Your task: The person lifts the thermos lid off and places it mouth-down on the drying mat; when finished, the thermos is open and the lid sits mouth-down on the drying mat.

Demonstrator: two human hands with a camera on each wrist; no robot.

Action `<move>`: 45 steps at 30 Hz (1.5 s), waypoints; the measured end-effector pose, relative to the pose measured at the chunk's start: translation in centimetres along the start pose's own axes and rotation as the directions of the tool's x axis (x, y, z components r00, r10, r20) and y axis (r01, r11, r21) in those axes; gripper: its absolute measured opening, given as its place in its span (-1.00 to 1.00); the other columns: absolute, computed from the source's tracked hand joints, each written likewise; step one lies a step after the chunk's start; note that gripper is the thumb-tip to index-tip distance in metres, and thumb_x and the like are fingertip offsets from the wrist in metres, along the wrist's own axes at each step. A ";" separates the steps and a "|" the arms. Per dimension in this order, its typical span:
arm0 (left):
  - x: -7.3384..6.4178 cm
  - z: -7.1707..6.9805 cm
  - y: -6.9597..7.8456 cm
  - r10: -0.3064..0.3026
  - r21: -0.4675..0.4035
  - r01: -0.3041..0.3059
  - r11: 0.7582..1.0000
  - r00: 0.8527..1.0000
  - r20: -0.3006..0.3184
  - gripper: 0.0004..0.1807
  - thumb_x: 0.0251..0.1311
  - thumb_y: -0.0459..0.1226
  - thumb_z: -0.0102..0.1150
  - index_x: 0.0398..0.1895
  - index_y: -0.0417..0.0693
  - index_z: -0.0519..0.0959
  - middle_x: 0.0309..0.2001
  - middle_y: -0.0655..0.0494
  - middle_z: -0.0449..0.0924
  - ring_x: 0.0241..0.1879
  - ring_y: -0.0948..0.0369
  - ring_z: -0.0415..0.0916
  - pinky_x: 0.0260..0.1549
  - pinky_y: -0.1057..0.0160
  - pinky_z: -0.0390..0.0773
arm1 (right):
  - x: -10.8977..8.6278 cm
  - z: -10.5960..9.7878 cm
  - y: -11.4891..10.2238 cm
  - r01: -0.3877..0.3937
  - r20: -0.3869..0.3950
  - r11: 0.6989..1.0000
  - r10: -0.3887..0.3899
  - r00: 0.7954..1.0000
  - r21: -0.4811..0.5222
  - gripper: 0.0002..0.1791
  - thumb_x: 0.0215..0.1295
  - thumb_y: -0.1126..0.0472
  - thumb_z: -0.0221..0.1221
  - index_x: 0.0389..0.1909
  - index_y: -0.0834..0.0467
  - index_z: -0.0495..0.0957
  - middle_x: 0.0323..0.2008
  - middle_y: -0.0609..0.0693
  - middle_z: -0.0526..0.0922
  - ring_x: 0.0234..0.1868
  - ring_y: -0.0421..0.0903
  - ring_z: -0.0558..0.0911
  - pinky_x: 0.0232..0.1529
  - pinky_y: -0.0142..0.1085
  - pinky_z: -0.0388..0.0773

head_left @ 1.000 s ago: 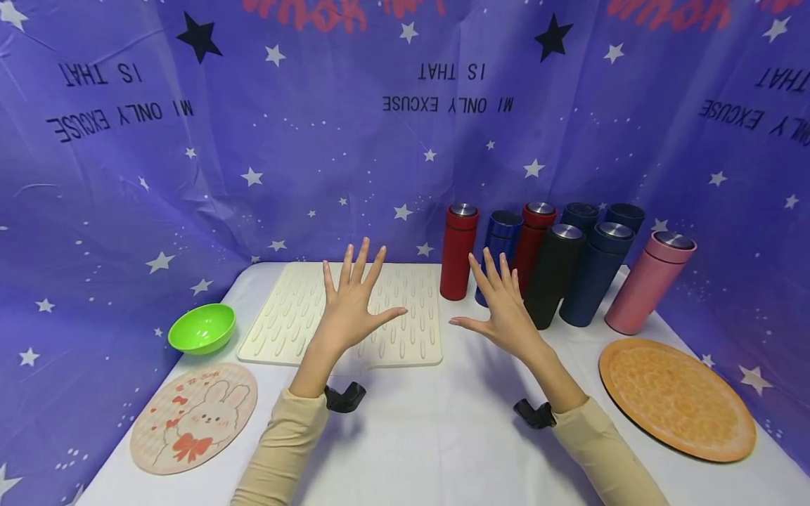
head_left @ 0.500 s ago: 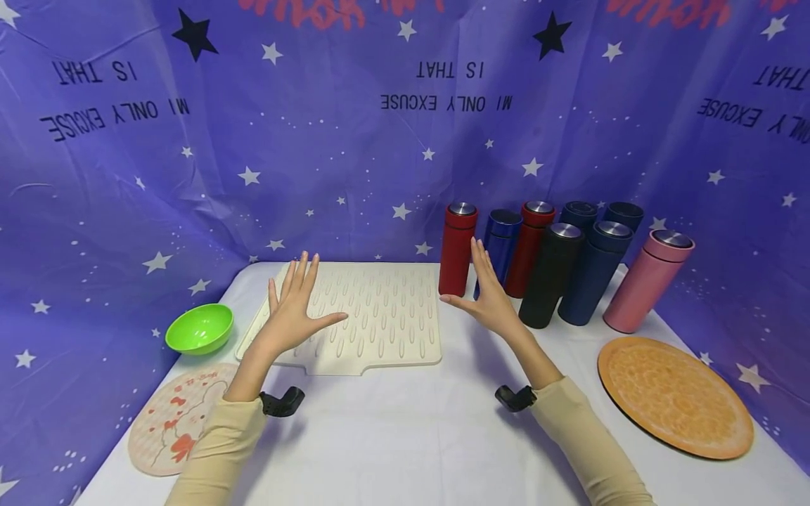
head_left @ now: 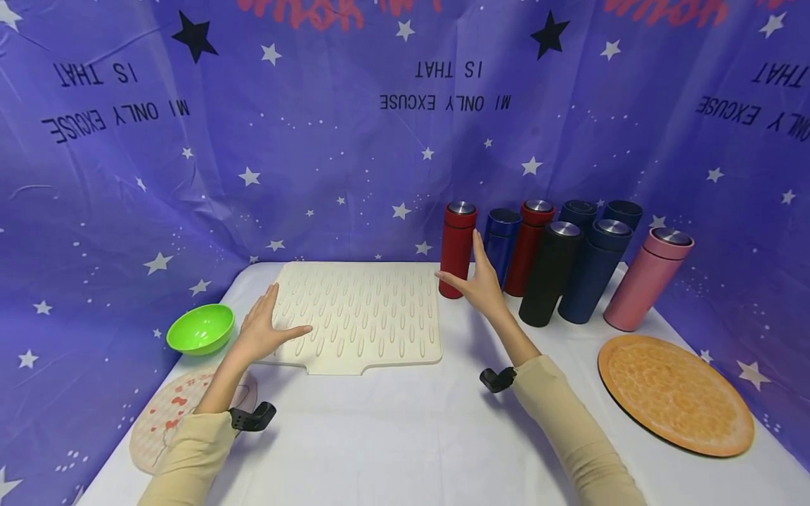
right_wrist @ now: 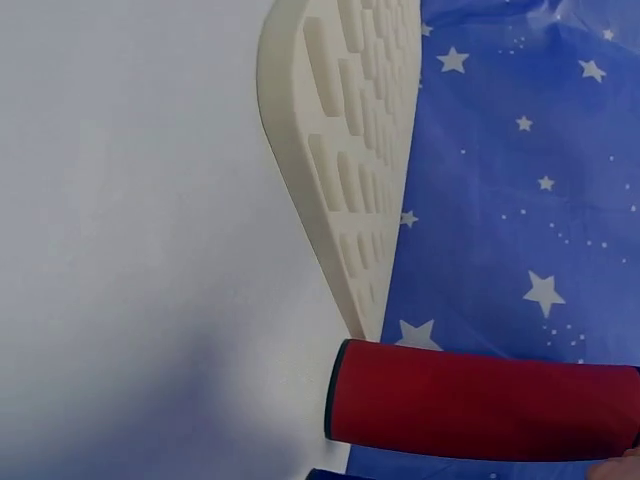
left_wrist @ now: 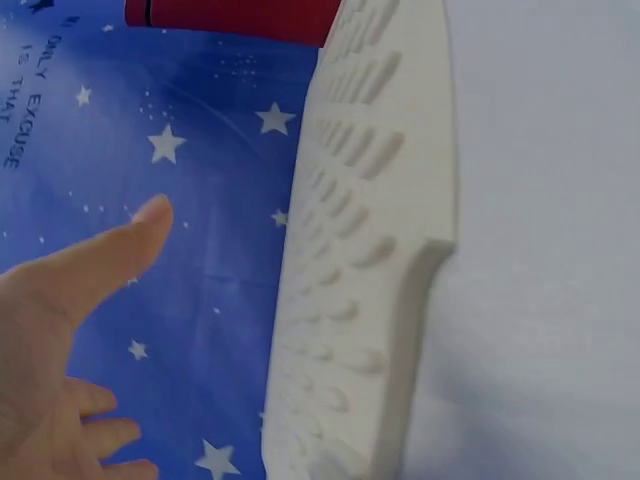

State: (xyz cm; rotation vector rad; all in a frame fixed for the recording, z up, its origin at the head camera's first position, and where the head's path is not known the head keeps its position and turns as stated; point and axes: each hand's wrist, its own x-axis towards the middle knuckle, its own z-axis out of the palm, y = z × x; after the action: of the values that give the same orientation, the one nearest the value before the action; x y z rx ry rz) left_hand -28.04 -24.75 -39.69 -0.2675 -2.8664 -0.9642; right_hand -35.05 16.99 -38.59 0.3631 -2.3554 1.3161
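Bright, even light; soft shadows

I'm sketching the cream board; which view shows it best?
Head: the cream board shows almost whole, its left edge partly behind the left hand. Left wrist: a cropped, slanted stretch; right wrist: another, with one rounded corner.

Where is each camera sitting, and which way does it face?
Head: on the person's head, facing forward and down at the table; the left hand, right hand and sleeves show.
Left wrist: on that wrist, facing the mat and starry cloth, picture sideways; thumb and fingertips show.
Right wrist: on that wrist, facing the mat's corner and a red bottle, also sideways; only a sliver of hand shows, lower right.
Shared: mat and starry cloth appear in both wrist views.
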 end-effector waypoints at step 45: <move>-1.6 2.6 -3.4 -0.030 0.032 0.025 0.999 0.988 0.150 0.08 -0.04 -0.03 0.45 0.32 -0.61 0.11 0.32 -0.62 -0.01 0.31 -0.44 -0.05 0.28 -0.31 0.03 | 4.3 4.4 3.2 0.080 -0.477 0.994 -0.036 0.878 0.074 -0.12 0.03 0.24 0.45 0.38 0.22 0.27 0.15 0.18 0.54 0.09 0.07 0.56 0.14 -0.11 0.49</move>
State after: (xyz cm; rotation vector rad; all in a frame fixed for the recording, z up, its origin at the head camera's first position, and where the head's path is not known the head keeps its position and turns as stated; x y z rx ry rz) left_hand -27.27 -26.06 -43.96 -0.3121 -3.0263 -0.9428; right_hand -41.17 14.84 -41.00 0.1138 -1.8642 1.3103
